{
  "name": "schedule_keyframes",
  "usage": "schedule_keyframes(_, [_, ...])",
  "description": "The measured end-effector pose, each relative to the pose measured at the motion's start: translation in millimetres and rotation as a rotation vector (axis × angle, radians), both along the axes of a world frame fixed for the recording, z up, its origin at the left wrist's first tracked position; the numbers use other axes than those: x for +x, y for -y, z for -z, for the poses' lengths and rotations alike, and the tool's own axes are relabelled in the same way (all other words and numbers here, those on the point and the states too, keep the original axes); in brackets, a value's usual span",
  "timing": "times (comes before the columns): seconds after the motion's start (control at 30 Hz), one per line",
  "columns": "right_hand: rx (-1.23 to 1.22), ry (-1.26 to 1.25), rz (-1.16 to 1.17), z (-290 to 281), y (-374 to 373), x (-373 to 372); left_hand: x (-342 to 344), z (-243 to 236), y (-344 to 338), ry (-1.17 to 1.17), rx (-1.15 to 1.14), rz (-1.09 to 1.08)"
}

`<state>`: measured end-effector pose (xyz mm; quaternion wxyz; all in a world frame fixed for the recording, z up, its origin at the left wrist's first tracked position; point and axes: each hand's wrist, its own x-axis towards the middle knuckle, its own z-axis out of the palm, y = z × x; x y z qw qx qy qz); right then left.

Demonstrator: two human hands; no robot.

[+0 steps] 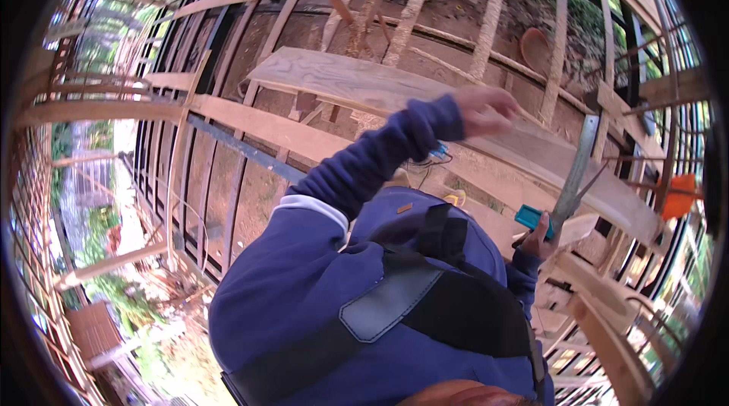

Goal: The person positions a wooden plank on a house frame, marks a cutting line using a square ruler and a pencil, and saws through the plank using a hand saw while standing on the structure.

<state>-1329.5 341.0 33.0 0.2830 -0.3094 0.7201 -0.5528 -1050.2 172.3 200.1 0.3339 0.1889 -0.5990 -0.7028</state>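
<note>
My left hand (486, 111), in a navy sleeve, is over a long weathered wooden board (338, 79), with fingers slightly bent and apart and nothing visible in them. Whether it touches the wood is unclear. My right hand (538, 237) is closed on a teal object (529, 218) at the lower end of a long grey strip (577, 163), possibly a tool blade, which crosses the board’s right part. Blue items with dark cable (433, 155) lie partly hidden below my left forearm.
Timber beams (220, 113) and slatted framing (486, 26) surround me over dirt ground with rocks and plants. An orange object (676, 195) is at the far right. A crossbeam (106, 111) spans the left, and more planks (607, 322) are at lower right.
</note>
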Motion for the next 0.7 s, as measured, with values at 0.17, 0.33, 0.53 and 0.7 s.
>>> schedule_keyframes(0.17, [0.044,-0.160,0.152,8.5,-20.5,53.3,151.9,172.7,87.3,1.071,-0.349,-0.271])
schedule_keyframes(0.33, [0.192,-0.234,0.321,11.6,-23.0,107.0,220.5,238.5,132.5,1.409,-0.550,0.059])
schedule_keyframes(0.53, [0.151,-0.116,0.662,59.7,-40.0,143.4,209.0,237.3,163.3,1.523,-0.286,0.341])
schedule_keyframes(0.7, [0.327,-0.162,0.831,95.4,-45.1,125.6,223.2,289.5,202.4,1.488,-0.448,0.536])
